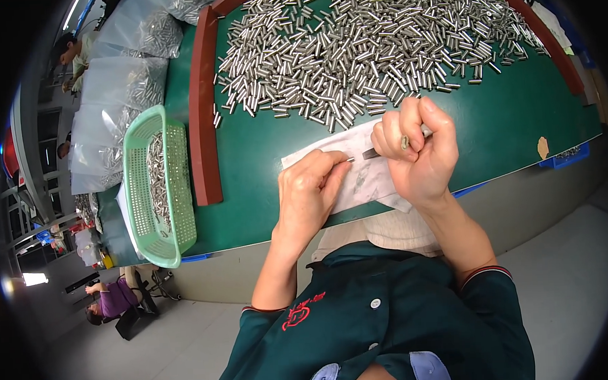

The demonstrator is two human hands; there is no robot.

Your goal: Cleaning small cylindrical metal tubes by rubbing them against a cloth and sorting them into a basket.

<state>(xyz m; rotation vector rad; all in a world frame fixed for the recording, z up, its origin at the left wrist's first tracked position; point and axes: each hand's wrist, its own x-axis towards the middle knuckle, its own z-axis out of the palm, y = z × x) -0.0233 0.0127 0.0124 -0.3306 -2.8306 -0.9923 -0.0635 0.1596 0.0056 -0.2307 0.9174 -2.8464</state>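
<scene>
Over a white stained cloth [357, 188], my left hand [306, 190] is closed in a pinch on a small metal pin [350, 159], whose tip shows between thumb and forefinger. My right hand [419, 146] is wrapped round a narrow flat tool that looks like a file [370, 153]. Its dark end points left toward the pin, a short gap apart; the fist hides most of the rest. Beyond both hands, a wide heap of short silver metal pins [353, 54] covers the far part of the green tabletop [262, 144].
A red-brown wooden rail [204, 120] bounds the heap on the left, another [546, 37] on the right. Left of the rail stands a light green plastic basket [181, 214] partly filled with pins. Clear bags [113, 89] of pins lie farther left. Several people [117, 297] are beyond.
</scene>
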